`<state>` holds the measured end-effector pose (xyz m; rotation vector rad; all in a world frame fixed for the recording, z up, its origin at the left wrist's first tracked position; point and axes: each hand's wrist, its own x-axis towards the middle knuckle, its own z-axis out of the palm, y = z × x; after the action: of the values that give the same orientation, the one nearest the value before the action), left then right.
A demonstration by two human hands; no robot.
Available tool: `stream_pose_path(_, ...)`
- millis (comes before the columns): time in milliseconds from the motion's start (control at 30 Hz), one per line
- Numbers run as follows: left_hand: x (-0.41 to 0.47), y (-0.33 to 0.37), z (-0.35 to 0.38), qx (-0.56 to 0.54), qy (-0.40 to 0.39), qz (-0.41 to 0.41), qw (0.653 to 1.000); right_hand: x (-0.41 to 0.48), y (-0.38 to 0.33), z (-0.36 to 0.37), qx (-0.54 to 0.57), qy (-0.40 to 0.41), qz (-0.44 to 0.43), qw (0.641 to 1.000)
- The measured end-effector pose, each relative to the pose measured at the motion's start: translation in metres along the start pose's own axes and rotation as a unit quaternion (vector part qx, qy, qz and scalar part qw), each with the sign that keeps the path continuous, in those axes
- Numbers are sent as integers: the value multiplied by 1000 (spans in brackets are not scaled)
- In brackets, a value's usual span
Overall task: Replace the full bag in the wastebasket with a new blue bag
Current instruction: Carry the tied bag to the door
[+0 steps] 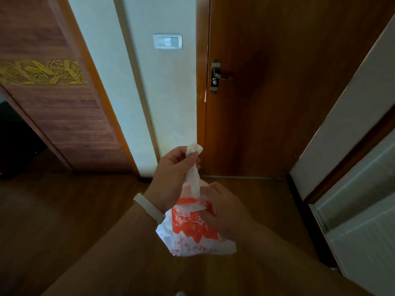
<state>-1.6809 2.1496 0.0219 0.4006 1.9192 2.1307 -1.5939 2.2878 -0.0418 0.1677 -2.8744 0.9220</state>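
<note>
A full white plastic bag with orange print [192, 233] hangs in front of me above the wooden floor. My left hand [171, 176], with a pale band on its wrist, grips the bag's twisted white handles and holds them upward. My right hand [224, 210] is lower, its fingers curled round the gathered neck of the bag. No wastebasket or blue bag is in view.
A closed brown wooden door [277, 92] with a metal lever handle [218, 75] stands straight ahead. A white wall with a light switch [168, 41] is to its left. A dark wardrobe panel [53, 103] is at left, a white radiator [363, 221] at right.
</note>
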Motion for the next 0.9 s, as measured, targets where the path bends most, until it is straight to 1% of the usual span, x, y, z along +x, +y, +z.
stream_pose_path(100, 45, 5, -30, -12, -26, -1, 1000, 43, -11, 3, 53, 26, 21, 998)
stream_pose_path(200, 79, 5, -50, -20, -32, 5, 999, 76, -15, 8, 88, 45, 30, 995)
stream_pose_path(333, 116, 5, -74, -4, -41, 21, 999, 126, -8, 16, 74, 18, 23, 997)
stream_pose_path(533, 176, -4, -104, -16, -2, 2, 1000, 198, 16, 30, 76, 20, 11, 997)
stream_pose_path(733, 251, -20, -126, -32, 33, -23, 999, 284, 55, 50, 87, -12, -22, 996)
stream_pose_path(900, 323, -28, -127, 1, 61, -32, 998, 360, 99, 50, 83, -35, -54, 994)
